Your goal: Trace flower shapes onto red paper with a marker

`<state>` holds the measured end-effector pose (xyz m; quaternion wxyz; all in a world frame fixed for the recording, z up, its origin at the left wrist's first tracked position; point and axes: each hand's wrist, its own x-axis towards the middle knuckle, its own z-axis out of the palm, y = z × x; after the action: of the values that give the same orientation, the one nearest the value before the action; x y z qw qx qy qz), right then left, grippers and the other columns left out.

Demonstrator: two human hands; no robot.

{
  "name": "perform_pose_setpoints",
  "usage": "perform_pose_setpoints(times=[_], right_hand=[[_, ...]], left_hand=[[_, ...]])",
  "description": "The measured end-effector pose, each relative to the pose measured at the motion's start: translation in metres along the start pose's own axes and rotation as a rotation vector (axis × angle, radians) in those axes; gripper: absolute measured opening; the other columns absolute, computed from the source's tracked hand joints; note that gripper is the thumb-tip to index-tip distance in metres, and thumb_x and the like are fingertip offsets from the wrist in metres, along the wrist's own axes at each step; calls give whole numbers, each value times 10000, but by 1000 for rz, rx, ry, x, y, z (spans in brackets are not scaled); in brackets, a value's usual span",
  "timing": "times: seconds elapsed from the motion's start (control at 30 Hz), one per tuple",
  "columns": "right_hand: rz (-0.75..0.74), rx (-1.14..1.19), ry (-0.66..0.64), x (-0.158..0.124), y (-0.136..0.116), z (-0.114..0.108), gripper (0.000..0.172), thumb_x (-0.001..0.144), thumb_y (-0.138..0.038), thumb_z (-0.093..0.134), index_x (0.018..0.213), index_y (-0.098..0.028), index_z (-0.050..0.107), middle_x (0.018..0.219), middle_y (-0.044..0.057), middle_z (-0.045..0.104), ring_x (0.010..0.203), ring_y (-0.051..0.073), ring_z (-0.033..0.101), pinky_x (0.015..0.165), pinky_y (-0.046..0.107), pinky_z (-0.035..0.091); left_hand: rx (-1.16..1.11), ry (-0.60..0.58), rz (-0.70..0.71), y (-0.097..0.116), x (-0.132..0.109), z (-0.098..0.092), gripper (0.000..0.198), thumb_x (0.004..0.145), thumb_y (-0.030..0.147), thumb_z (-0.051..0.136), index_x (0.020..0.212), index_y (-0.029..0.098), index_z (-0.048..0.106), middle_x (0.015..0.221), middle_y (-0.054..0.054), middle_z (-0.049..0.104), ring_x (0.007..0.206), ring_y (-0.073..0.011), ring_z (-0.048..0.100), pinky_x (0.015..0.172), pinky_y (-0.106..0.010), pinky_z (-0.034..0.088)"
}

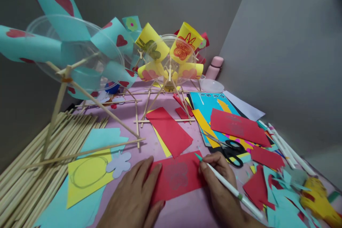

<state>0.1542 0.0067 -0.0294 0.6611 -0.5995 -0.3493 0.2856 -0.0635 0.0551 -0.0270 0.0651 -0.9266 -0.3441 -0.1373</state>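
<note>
- Right grip (217, 176) is closed around a green-tipped white marker (227, 184), its tip held at the upper right of a red card (180, 171).
- Left grip (136, 188) is opened flat, nothing grasped, the card's left end being touched by its fingers.
- The card is laid on the pink-covered desk (184, 212) between both grips, a faint drawing (176, 178) borne at its middle.

Matt red paper sheet (177, 178), smooth white plastic pen (227, 184), bare wooden sticks (29, 156), metal-bladed plastic-handled scissors (223, 146)
</note>
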Motion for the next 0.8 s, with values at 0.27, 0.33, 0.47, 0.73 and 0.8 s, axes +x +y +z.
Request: perform_pose_setpoints(times=[0.27,0.33,0.47,0.73,0.8], right_hand=[[-78,-119,-31,4,-4,1,176,823,-378,633,840,-206,606,737,4,609,671,172,565,609,261,466],[-89,-135,-39,5,-5,0,190,834,-389,618,842,-199,605,753,15,621,677,178,575,607,266,472],[-155,-174,-49,7,-3,-2,187,874,-370,567,911,-188,582,829,51,658,718,190,605,625,281,492],[-308,-283,-59,9,4,-3,174,888,-322,510,921,-174,596,854,69,679,750,208,639,672,298,506],[-361,-319,-64,8,3,-3,153,895,-288,498,911,-174,600,845,68,669,763,210,632,684,299,501]], left_hand=[[-98,-51,-67,0,5,-2,553,873,404,548,1371,206,412,1344,-128,524,1208,-310,499,940,-462,467],[-186,-55,-113,1,7,-5,551,848,348,582,1360,223,425,1322,-116,522,1199,-295,495,953,-446,456],[-349,-48,-175,4,10,-11,557,814,221,591,1349,240,438,1254,-88,527,1152,-244,504,963,-393,442],[-516,-69,-163,-9,16,1,465,809,239,597,1271,237,545,1193,-91,568,1108,-259,520,959,-410,431],[-513,-50,-130,-12,17,6,427,825,261,578,1251,239,566,1188,-90,587,1102,-262,532,957,-423,437]])
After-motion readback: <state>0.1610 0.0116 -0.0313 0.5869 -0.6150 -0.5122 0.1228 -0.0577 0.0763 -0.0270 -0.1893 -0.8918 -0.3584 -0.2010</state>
